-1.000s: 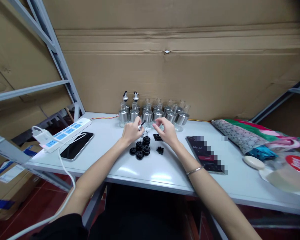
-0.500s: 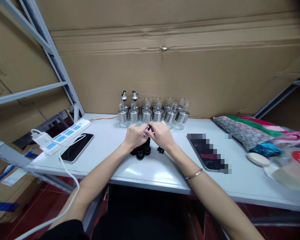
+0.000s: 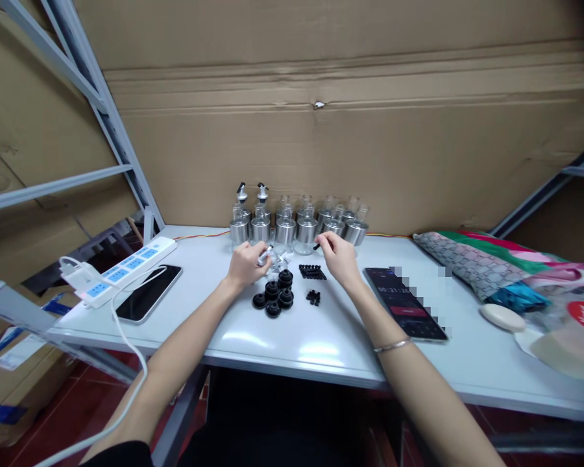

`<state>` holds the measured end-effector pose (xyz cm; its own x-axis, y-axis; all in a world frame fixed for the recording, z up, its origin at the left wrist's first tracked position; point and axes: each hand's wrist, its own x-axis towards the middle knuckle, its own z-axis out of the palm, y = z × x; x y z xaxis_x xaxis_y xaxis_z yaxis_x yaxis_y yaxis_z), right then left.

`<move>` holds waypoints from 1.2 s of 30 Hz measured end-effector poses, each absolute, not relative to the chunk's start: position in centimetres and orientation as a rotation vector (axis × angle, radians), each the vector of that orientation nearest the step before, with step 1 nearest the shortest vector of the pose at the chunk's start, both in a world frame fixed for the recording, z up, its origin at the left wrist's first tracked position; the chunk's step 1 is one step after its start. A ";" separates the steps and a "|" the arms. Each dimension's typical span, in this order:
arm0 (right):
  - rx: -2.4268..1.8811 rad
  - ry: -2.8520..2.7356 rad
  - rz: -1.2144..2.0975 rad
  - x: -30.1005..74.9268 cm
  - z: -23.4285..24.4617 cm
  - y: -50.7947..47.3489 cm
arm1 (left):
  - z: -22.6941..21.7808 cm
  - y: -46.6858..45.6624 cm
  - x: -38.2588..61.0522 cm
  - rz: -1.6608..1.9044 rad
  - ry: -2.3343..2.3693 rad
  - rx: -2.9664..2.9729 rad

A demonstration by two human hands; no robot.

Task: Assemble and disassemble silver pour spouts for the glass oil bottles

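Observation:
My left hand (image 3: 246, 264) is closed round a silver pourer spout (image 3: 265, 255), its tip pointing up and to the right. Between the fingertips of my right hand (image 3: 339, 258) is a small black lever piece (image 3: 316, 246), held apart from the spout. More silver spout parts (image 3: 283, 259) lie beside my left hand. Nearer to me sits a cluster of round black stoppers (image 3: 285, 297). Several black lever pieces (image 3: 312, 271) are lined up left of my right wrist, with a little heap of small black parts (image 3: 314, 297) below them.
Two rows of glass bottles with steel sleeves (image 3: 285, 231) stand along the cardboard wall (image 3: 370, 149); two at the left bear pourers. A power strip (image 3: 126, 271) and a phone (image 3: 148, 295) lie left. A phone with a timer (image 3: 403, 303), a pale oval object (image 3: 503, 317) and bags lie right.
My hands, earlier together above the black stoppers, have moved apart. The left now holds the spout to the left, the right a black lever piece to the right. The stoppers and lined-up levers are uncovered.

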<state>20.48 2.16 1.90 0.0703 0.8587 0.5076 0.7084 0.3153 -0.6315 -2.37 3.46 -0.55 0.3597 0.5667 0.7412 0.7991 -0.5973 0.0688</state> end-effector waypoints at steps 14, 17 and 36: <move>-1.995 -1.872 0.311 24.7 -1.6 4.9 | -1.4 4.2 -2.6 -1.104 -1.337 -2.349; -2.017 -1.876 0.286 24.6 -2.0 4.9 | -1.5 4.1 -2.5 -1.104 -1.343 -2.363; -1.724 -1.816 0.204 22.7 0.1 3.6 | -1.3 4.0 -2.4 -1.237 -1.371 -2.460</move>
<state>22.67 3.65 0.15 0.0430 0.9450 0.3242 0.8494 0.1363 -0.5099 -2.40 3.97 -1.33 0.2798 0.6858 0.6718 0.7388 -0.6007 0.3055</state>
